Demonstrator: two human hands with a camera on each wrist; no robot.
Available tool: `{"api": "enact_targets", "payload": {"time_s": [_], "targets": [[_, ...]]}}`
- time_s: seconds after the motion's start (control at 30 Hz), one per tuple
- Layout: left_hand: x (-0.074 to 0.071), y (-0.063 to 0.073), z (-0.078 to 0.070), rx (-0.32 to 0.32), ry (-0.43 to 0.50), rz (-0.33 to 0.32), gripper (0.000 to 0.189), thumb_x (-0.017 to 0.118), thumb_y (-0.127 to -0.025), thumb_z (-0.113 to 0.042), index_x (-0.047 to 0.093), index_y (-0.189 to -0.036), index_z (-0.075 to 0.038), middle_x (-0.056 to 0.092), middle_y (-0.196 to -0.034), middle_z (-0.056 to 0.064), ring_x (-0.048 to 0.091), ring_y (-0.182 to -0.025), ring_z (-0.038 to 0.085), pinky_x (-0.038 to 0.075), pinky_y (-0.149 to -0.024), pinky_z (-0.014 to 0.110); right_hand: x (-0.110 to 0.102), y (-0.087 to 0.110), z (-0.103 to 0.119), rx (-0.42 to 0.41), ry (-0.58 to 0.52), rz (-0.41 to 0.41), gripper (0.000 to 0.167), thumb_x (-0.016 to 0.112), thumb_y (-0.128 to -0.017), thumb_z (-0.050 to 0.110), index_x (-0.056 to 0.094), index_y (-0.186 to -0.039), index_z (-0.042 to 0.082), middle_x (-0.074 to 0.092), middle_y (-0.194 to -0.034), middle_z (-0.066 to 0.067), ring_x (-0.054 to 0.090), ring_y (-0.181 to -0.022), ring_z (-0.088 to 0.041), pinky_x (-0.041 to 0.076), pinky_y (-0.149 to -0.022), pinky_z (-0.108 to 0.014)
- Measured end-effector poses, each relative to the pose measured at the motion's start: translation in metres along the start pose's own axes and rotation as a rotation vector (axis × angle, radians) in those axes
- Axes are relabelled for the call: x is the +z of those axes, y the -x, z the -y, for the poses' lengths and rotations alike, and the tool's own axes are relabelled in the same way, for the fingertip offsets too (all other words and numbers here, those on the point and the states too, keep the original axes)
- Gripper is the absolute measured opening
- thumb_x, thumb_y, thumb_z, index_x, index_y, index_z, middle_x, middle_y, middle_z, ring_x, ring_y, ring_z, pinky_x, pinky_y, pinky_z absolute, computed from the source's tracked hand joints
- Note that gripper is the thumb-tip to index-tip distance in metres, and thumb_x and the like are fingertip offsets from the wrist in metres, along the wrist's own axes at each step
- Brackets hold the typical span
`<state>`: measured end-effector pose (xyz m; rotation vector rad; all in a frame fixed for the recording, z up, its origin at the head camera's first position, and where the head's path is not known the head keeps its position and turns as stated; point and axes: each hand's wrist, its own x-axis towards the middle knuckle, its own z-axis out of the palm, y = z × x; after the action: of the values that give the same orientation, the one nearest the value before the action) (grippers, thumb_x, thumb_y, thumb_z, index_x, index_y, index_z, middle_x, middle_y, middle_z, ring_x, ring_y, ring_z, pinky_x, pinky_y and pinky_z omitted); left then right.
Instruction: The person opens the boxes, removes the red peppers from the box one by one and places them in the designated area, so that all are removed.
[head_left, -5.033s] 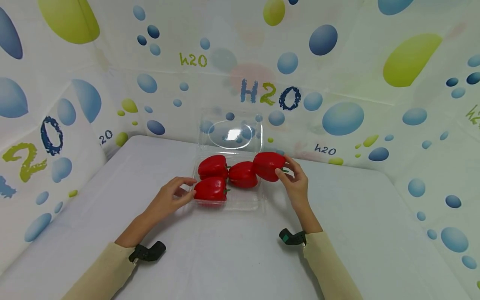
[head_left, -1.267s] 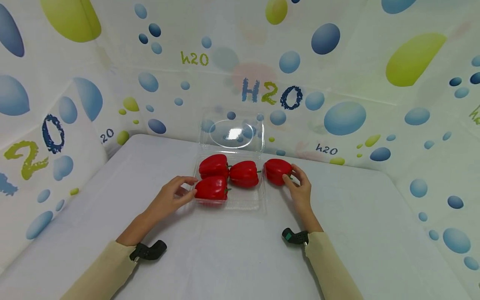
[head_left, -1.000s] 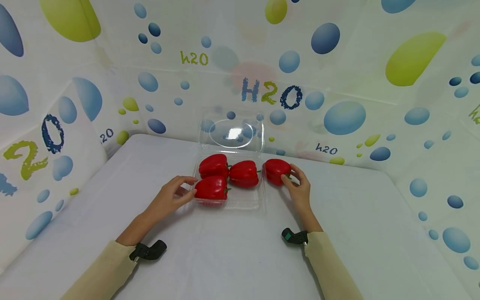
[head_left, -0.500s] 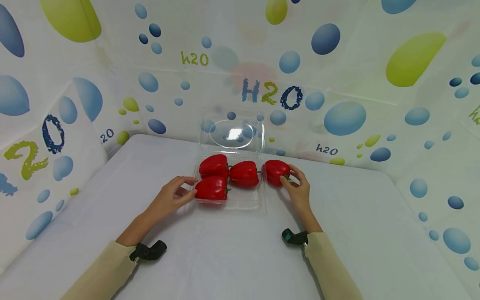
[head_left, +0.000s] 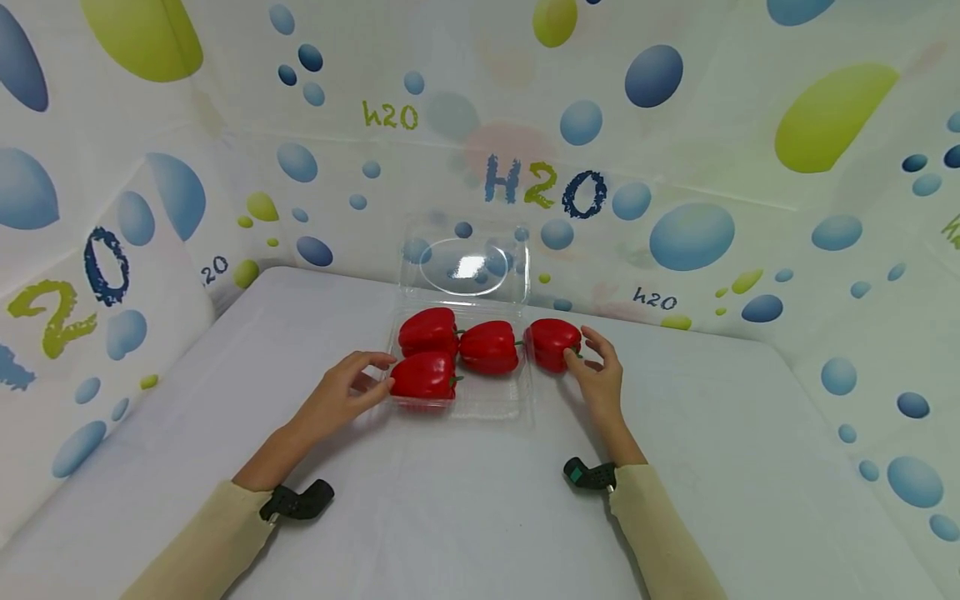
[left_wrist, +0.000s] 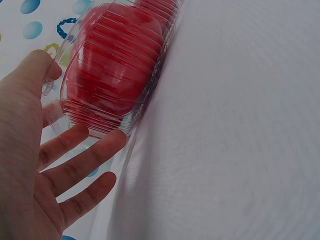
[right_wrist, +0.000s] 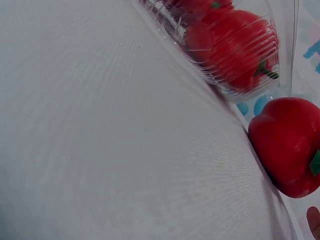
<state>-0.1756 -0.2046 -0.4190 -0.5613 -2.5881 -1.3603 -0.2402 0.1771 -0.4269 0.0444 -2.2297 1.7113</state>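
Observation:
In the head view, a hinged clear plastic container stands open on the white cloth, holding three red bell peppers: one at back left, one at front left, one at back right. My left hand holds its left rim. In the left wrist view, my thumb bends at the rim beside the ribbed wall and other fingers extend below. Right of the container another red bell pepper lies on the cloth, stem rightward. My right hand is around its stem end; in the right wrist view a fingertip is apart from it.
The clear lid stands up behind the container near the patterned back sheet. White cloth covers the table. A dark wrist camera sits on the left wrist, another camera on the right.
Since the oldest frame, my right hand has carried the pepper from above the container's right side onto the cloth beside it. Its index finger now stands slightly off the pepper. My left hand stays put.

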Motion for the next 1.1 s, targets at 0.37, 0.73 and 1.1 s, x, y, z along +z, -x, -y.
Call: {"api": "enact_targets", "payload": {"time_s": [0.37, 0.73, 1.1], "targets": [[0.000, 0.000, -0.001, -0.019, 0.002, 0.008, 0.038, 0.065, -0.093, -0.017, 0.057, -0.128, -0.006, 0.059, -0.119, 0.015, 0.063, -0.090, 0.024, 0.053, -0.075, 0.022, 0.002, 0.000, 0.004, -0.049, -0.023, -0.033, 0.048, 0.068, -0.091, 0.016, 0.053, -0.137, 0.008, 0.051, -0.139, -0.011, 0.044, -0.126, -0.025, 0.041, -0.102, -0.046], [-0.001, 0.001, -0.001, -0.007, -0.001, 0.003, 0.039, 0.066, -0.091, -0.015, 0.057, -0.127, -0.005, 0.059, -0.119, 0.016, 0.063, -0.091, 0.025, 0.053, -0.075, 0.021, -0.001, -0.003, 0.010, -0.137, -0.019, -0.065, 0.045, 0.068, -0.091, 0.015, 0.055, -0.134, 0.005, 0.053, -0.137, -0.013, 0.045, -0.125, -0.026, 0.042, -0.101, -0.050], [0.000, 0.000, 0.002, -0.009, 0.011, 0.009, 0.039, 0.066, -0.092, -0.016, 0.056, -0.128, -0.006, 0.059, -0.120, 0.015, 0.063, -0.092, 0.025, 0.053, -0.075, 0.021, 0.002, 0.009, 0.047, -0.160, -0.002, -0.066, 0.044, 0.063, -0.092, 0.004, 0.051, -0.133, -0.006, 0.051, -0.137, -0.023, 0.045, -0.127, -0.035, 0.043, -0.101, -0.053]]}}
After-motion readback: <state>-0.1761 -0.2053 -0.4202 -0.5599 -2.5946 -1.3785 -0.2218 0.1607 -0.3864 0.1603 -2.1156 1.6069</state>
